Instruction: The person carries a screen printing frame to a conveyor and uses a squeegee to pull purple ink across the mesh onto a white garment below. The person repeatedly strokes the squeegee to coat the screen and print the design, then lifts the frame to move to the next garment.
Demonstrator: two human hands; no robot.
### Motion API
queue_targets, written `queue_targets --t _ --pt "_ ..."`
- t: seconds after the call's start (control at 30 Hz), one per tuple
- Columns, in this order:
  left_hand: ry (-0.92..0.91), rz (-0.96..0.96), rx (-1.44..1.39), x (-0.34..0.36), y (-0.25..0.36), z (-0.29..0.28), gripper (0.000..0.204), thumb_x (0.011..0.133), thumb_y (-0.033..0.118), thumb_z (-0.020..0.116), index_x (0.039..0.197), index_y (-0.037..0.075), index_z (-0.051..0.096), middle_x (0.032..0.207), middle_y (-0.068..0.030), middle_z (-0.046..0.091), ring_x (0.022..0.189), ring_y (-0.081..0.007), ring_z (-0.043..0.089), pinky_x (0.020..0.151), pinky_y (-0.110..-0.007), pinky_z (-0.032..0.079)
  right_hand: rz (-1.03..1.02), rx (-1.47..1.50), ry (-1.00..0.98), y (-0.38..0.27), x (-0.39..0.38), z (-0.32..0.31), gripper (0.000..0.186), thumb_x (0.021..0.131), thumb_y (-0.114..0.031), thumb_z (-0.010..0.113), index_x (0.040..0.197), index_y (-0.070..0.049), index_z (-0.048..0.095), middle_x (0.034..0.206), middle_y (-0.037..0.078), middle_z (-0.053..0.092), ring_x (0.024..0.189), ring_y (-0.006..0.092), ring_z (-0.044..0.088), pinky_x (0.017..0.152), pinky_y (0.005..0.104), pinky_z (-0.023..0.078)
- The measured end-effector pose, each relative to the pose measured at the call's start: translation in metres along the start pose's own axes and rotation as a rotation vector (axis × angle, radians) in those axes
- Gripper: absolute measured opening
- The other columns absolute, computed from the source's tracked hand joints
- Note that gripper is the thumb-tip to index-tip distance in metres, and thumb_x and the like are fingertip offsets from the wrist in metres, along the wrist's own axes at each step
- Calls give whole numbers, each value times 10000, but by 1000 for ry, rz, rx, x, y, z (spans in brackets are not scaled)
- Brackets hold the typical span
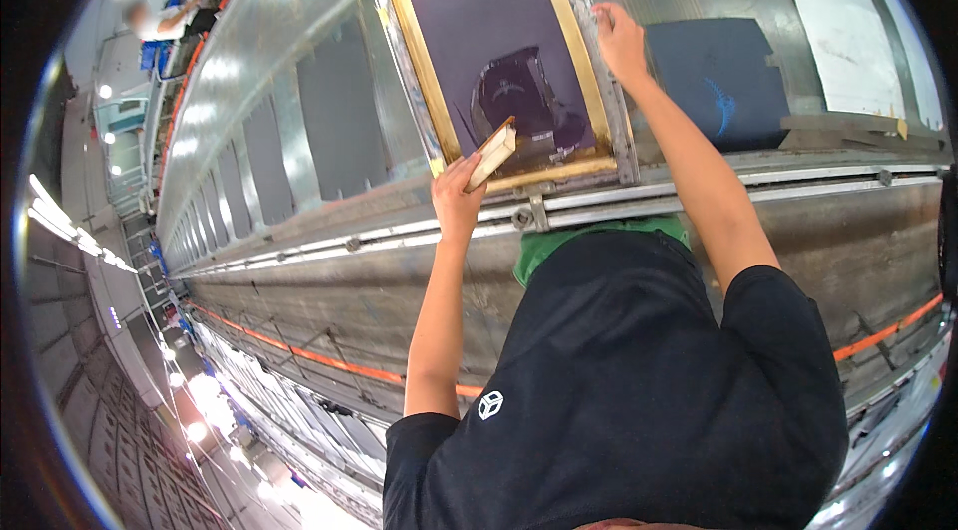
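Note:
A screen printing frame (576, 51) lies on the long metal table, its mesh bordered by yellow tape and set in a metal holder. Dark wet ink (519, 96) is spread over the near part of the mesh. My left hand (459, 193) is closed on the end of a squeegee (493, 157) with a pale handle, tilted over the frame's near left corner. At the frame's right side, my right hand (621, 43) has its fingers curled around the outer edge.
Right of the frame lies a dark fabric panel (699, 51) with a small blue print; beyond it is a white sheet (833, 21). Several dark panels (339, 111) line the table leftward. A metal rail (419, 232) follows the near edge. Another person (165, 23) stands far left.

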State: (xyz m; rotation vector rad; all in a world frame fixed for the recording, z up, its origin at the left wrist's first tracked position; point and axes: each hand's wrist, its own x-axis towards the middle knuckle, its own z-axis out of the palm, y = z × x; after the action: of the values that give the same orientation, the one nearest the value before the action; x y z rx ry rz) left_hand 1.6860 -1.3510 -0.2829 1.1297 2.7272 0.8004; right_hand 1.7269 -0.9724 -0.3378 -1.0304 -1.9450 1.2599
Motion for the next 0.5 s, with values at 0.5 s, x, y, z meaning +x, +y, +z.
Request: queue_targets --t 0.5 --pt "-90 360 336 29 -2 45 570 750 163 794 1299 252 668 1374 102 626 1228 -141 569 953 -466 333 35 -341 -150 30 16 -18 288 982 -334 596 1186 -175 721 1153 160 710 1089 368 653 943 455 502"
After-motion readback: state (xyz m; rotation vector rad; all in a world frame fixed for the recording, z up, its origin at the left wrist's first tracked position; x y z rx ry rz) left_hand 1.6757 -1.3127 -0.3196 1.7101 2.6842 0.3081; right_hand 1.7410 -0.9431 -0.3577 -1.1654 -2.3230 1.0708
